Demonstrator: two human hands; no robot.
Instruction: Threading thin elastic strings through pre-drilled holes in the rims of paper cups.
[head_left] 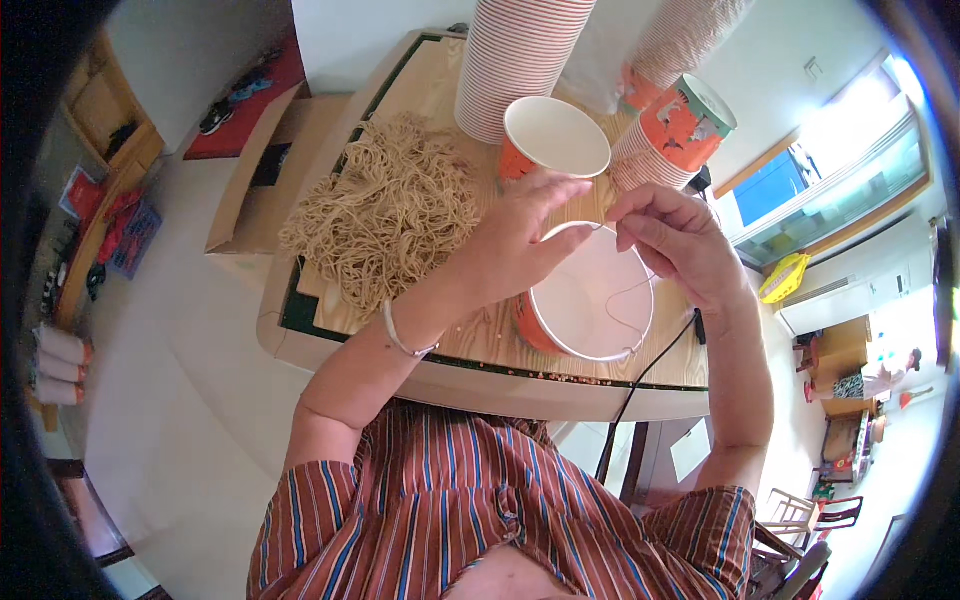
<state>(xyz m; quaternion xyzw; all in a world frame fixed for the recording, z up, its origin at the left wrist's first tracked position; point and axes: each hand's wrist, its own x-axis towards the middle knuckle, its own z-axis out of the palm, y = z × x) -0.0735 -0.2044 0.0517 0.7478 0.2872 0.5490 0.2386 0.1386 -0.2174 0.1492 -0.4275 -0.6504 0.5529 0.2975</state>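
Note:
A large paper tub (590, 290), white inside and orange outside, is tilted toward me at the table's front. A thin beige string (612, 300) runs down inside it to the rim nearest me. My right hand (680, 240) pinches the string's upper part above the tub's far right rim. My left hand (525, 235) is held over the tub's left side, fingers stretched and thumb apart, the thumb tip close to the string; whether it touches cannot be made out. Left of that hand lies a big tangled heap of beige strings (385, 210). Behind stands another open paper tub (556, 137).
A tall stack of paper tubs (525, 60) rises at the back, with a shorter orange stack (685, 125) to its right and a bagged stack (690, 40) behind. A cardboard box (270, 190) stands beyond the table's left edge. A black cable (630, 400) crosses the front edge.

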